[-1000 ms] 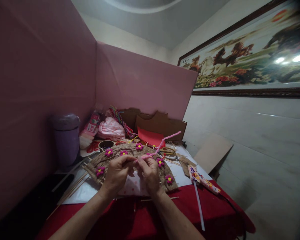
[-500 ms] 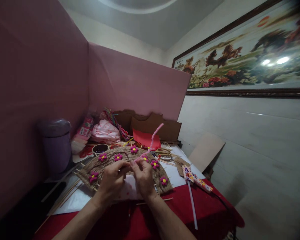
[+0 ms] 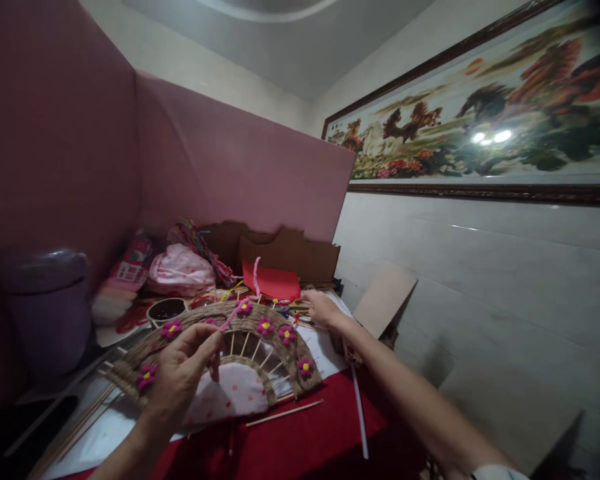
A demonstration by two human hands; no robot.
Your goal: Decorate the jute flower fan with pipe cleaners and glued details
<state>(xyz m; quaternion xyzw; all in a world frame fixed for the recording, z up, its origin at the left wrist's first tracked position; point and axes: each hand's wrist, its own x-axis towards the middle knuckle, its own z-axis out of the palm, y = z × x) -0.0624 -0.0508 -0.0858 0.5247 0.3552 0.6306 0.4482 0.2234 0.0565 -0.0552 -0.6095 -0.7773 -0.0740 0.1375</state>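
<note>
My left hand is closed in a pinch on a fuzzy pink pipe cleaner, whose bent free end rises above the fan. Below and around that hand lies a fan-shaped piece wrapped in brown twine, with magenta flowers on its band and thin sticks as ribs. White cloth with red dots covers its lower middle. My right hand reaches out to the far right of the table, fingers extended at the scissors. Whether the fingertips touch their handles I cannot tell.
A glue gun, partly hidden by my right forearm, has a clear glue stick in it. Behind the fan are red paper, cardboard and a tape roll. A purple bin stands left.
My right hand has let go of the pipe cleaner and moved right and away to the scissors. My left hand keeps the pipe cleaner. The view has turned right.
</note>
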